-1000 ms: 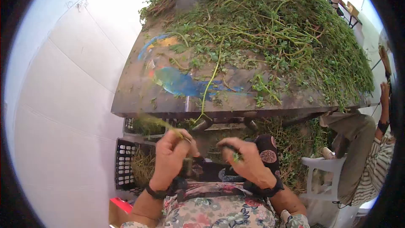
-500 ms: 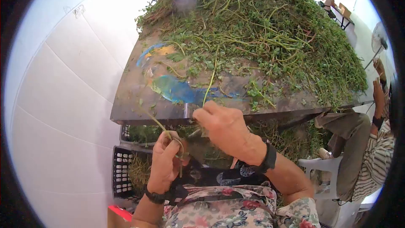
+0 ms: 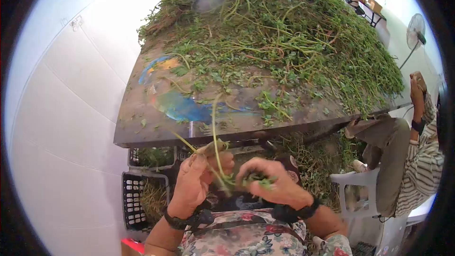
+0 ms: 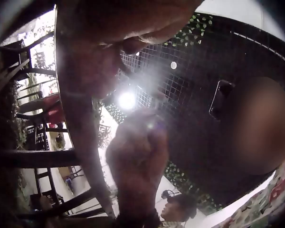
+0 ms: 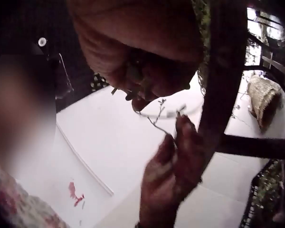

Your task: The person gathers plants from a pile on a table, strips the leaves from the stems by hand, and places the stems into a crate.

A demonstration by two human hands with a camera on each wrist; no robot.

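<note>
My left hand (image 3: pixel 192 182) pinches thin green stems in front of the table's near edge. One short stem (image 3: pixel 184 141) sticks out up and left from its fingers. A longer pale stem (image 3: pixel 215 130) arches up past the left fingertips and bends down between the hands. Close beside it, my right hand (image 3: pixel 277 185) curls round a small bunch of leafy bits (image 3: pixel 260 178). In the right wrist view, a thin branching sprig (image 5: pixel 156 124) spans between the right fingers and the left fingertips. The left wrist view is dark, and what the fingers hold there is hidden.
A large heap of leafy stems (image 3: pixel 294 42) covers most of the table (image 3: pixel 142 132). Black crates (image 3: pixel 133 199) with plants stand below at left. More stems (image 3: pixel 313 175) lie under the table. At right, another person in a striped shirt (image 3: pixel 414 185) sits by a white plastic chair (image 3: pixel 353 180).
My right hand reached up to the long stem at the table edge, then came back down beside the left hand. That stem has left the tabletop and now hangs between my hands.
</note>
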